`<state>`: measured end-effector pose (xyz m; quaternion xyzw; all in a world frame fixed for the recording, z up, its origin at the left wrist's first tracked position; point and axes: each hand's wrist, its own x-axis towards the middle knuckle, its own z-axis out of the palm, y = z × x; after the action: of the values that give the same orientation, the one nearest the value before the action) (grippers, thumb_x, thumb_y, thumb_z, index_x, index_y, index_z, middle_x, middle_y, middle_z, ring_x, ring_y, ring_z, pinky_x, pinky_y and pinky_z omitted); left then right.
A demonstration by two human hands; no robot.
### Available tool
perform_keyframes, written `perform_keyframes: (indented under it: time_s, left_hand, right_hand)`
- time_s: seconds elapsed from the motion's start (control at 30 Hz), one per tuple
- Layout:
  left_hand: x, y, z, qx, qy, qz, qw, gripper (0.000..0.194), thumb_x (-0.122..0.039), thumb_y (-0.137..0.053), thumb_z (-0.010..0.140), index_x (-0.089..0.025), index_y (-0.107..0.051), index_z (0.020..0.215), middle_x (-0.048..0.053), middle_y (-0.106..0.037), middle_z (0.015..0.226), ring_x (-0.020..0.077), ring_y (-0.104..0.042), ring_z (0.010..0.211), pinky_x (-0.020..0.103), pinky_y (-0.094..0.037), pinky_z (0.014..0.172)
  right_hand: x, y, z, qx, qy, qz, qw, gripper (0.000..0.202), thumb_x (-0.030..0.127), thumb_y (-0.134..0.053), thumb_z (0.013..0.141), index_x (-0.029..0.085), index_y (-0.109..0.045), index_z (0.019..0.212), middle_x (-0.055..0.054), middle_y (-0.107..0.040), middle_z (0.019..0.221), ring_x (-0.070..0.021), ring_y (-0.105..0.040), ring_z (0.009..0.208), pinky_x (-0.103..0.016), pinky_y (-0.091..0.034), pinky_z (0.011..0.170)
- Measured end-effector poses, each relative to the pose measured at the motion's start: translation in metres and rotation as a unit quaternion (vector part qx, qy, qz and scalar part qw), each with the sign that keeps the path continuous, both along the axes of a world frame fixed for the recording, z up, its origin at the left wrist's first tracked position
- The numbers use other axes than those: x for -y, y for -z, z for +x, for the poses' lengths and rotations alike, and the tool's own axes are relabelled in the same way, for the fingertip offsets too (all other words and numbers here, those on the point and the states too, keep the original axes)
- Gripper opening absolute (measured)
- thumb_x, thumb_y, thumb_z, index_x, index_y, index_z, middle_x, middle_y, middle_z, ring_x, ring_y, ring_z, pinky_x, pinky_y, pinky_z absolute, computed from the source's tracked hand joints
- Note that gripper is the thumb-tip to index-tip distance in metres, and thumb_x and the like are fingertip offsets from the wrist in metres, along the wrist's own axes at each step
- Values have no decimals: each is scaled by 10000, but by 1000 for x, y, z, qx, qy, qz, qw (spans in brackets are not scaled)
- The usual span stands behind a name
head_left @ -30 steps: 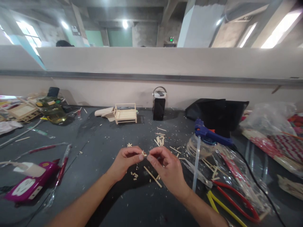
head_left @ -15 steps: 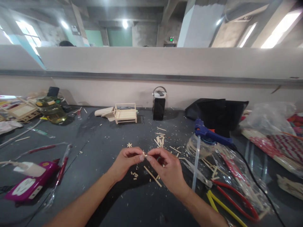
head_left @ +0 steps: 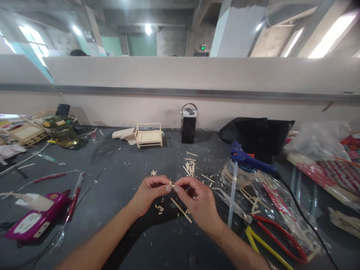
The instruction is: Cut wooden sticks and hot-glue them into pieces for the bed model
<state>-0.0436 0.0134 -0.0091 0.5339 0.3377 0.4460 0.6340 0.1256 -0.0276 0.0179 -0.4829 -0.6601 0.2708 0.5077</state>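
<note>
My left hand and my right hand meet above the middle of the dark table, thumbs and forefingers pinched on small wooden stick pieces. The fingers cover most of these pieces, so how they join is hidden. Just beyond my left fingers lies a small star of wooden bits. Short cut pieces rest below my left hand, and a longer wooden stick lies slanted beneath my right. Several loose sticks are scattered behind my right hand.
At the back stand a small wooden frame model and a phone. To the right are a blue glue gun on a round clear container, pliers with red and yellow handles and plastic bags. A purple power strip lies left.
Both hands stay in nearly the same place, still pinching the small wooden pieces. Nothing on the table has visibly moved.
</note>
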Motion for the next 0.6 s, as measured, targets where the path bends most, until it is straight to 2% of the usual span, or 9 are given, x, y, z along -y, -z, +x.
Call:
perform_keyframes:
  time_s: [0.13, 0.2, 0.33, 0.6]
  left_hand:
    - [-1, 1, 0, 12, 4, -5, 1000, 66, -249, -786, 703, -198, -754, 730, -13, -643, 721, 108, -531, 677, 234, -410, 663]
    - [-1, 1, 0, 21, 5, -12, 1000, 73, -256, -789, 703, -198, -762, 739, -5, -656, 737, 114, -545, 700, 240, -419, 685]
    - [-2, 0, 0, 60, -21, -33, 997, 100, -262, -808, 682, -198, -777, 752, 5, -679, 762, 115, -556, 705, 244, -428, 690]
    - [0, 7, 5, 126, -28, -125, 984, 173, -270, -823, 670, -197, -785, 822, 13, -694, 765, 124, -590, 729, 253, -453, 729]
  right_hand:
    - [0, 1, 0, 1, -2, 0, 1000, 97, 234, -600, 839, 209, -668, 775, 11, -674, 710, -112, -558, 562, -227, -441, 514]
    - [-1, 2, 0, -6, 0, -7, 1000, 68, 251, -620, 826, 206, -670, 833, 7, -680, 724, -118, -575, 575, -229, -448, 512]
    - [-1, 3, 0, -28, 3, -28, 999, 159, 255, -652, 799, 198, -651, 947, 2, -680, 737, -136, -623, 639, -224, -465, 518]
    - [1, 8, -4, -9, -7, -7, 1000, 66, 204, -623, 828, 212, -672, 871, 3, -693, 787, -125, -617, 650, -222, -489, 580]
